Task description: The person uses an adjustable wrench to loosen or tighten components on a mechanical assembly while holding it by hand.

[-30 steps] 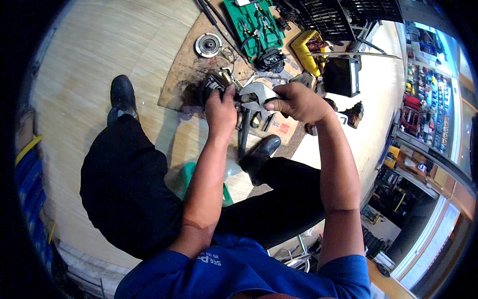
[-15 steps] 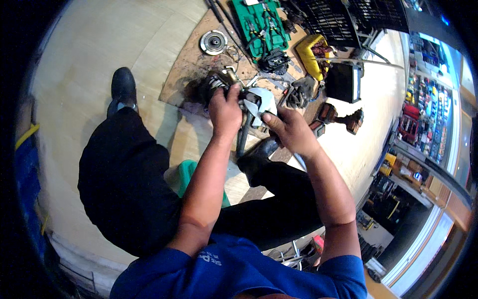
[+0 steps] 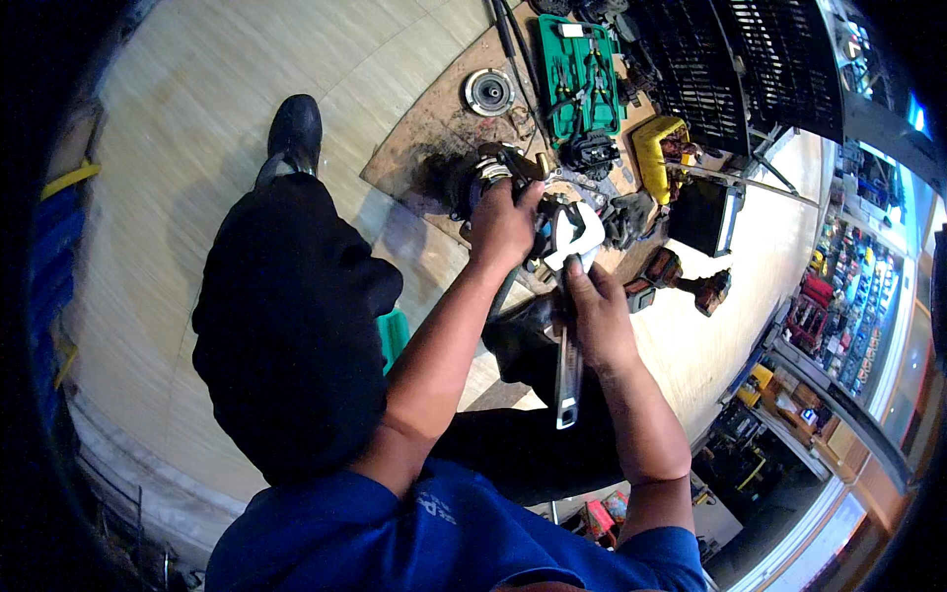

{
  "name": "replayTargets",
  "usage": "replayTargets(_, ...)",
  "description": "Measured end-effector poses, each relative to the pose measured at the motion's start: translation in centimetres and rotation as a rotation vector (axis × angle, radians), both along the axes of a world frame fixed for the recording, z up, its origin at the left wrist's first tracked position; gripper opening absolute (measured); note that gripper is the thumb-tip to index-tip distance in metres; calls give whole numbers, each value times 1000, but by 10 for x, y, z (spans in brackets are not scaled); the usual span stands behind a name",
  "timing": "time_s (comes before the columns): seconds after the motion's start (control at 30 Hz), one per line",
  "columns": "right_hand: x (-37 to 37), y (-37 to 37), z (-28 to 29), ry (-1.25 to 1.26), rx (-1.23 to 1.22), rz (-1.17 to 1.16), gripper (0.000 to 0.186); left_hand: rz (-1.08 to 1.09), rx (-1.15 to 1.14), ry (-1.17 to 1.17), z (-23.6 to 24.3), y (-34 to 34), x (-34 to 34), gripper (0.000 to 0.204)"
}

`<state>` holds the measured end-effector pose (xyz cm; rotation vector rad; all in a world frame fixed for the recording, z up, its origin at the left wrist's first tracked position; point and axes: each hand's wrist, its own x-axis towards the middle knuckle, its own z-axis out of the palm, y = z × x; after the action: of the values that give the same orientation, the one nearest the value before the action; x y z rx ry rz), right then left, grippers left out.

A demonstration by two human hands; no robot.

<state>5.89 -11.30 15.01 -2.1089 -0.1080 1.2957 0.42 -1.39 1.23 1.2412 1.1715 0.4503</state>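
Observation:
My right hand is closed around a silver adjustable wrench. The wrench's broad jaw points away from me, and its handle runs back toward my lap. My left hand is wrapped over a greasy metal machine part, whose underside my fingers hide. The wrench jaw is just right of that part; whether they touch, I cannot tell. Dark work gloves lie to the right of the jaw.
Stained cardboard covers the floor, bearing a round metal disc. Beyond are a green tool case, a yellow container and black crates. At right lie a black box and a cordless power tool.
The wrench has turned, so its handle now shows below my right hand, which has shifted down. My left hand remains on the machine part. The whole view has shifted.

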Motion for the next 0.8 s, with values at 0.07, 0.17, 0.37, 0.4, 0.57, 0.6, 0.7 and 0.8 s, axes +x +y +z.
replayTargets(0.07,11,-3,12,-50,91,45,31,-11,-8,-18,4,1,-3,38)
replayTargets(0.17,40,-2,31,-191,133,329,28,-76,-44,15,-4,1,-2,40)
replayTargets(0.37,78,4,44,-341,-130,761,24,-39,-79,56,-10,0,2,41)
replayTargets(0.4,81,3,43,-350,-137,802,25,-28,-67,39,-8,0,3,41)
replayTargets(0.57,82,12,36,-248,-126,751,29,30,-151,-117,-7,1,3,37)
replayTargets(0.6,82,8,30,-236,-80,706,33,39,-89,-93,-6,-1,3,35)
replayTargets(0.7,83,-3,11,-287,-58,695,36,38,-59,-62,-1,0,3,35)
replayTargets(0.8,72,-1,10,-169,-53,560,39,24,-57,-29,-2,0,1,36)
